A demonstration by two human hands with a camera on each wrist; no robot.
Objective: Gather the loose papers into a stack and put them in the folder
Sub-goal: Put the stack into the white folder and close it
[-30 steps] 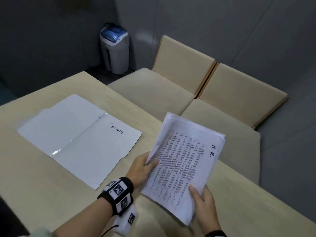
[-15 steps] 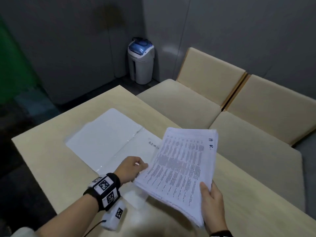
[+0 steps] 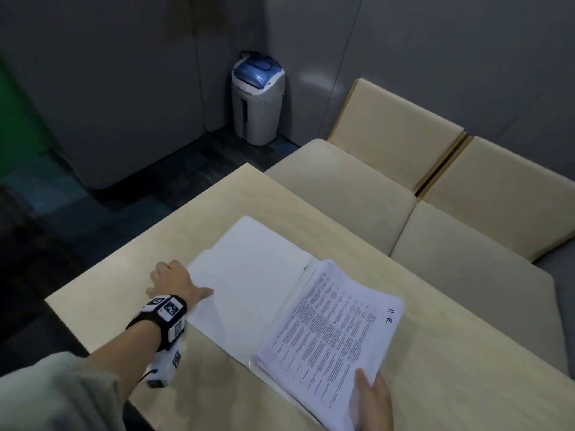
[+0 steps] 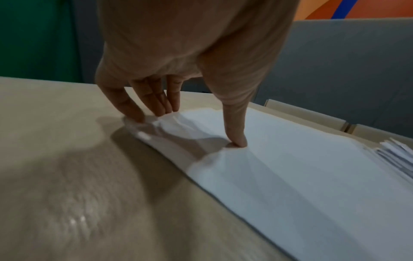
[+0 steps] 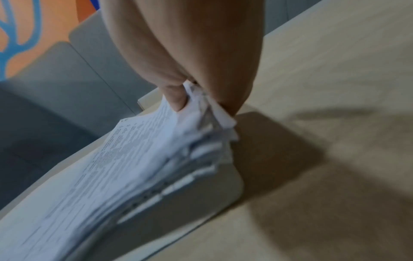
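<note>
A thick stack of white printed papers [image 3: 333,331] was held in the right hand [image 3: 371,402]. Its near corner was pinched between the thumb and the fingers, as seen from the right wrist [image 5: 196,98]. "H.R" was written by hand at the far corner of the top sheet. The stack was laid over the right half of the open white card folder [image 3: 249,275], and most of that half was hidden under it. Whether the whole stack was resting flat could not be told.

The folder was spread open on the pale wooden bench [image 3: 451,353]. Its left half was bare and white. The left hand [image 3: 174,279] was placed at the left edge of that half. The thumb [image 4: 236,134] was pressed down on the card, and the fingers [image 4: 156,104] were set on the far corner, where the card was lifted and bent a little. The corner was pinched lightly, so the grip of the left hand was closed on the folder.

A black band with square black and white markers [image 3: 165,309] was worn on the left wrist, below a grey-green sleeve [image 3: 62,396].

Beige padded seats [image 3: 342,188] were seen past the bench. A grey bin with a blue lid [image 3: 256,98] was stood in the corner by the grey wall.
</note>
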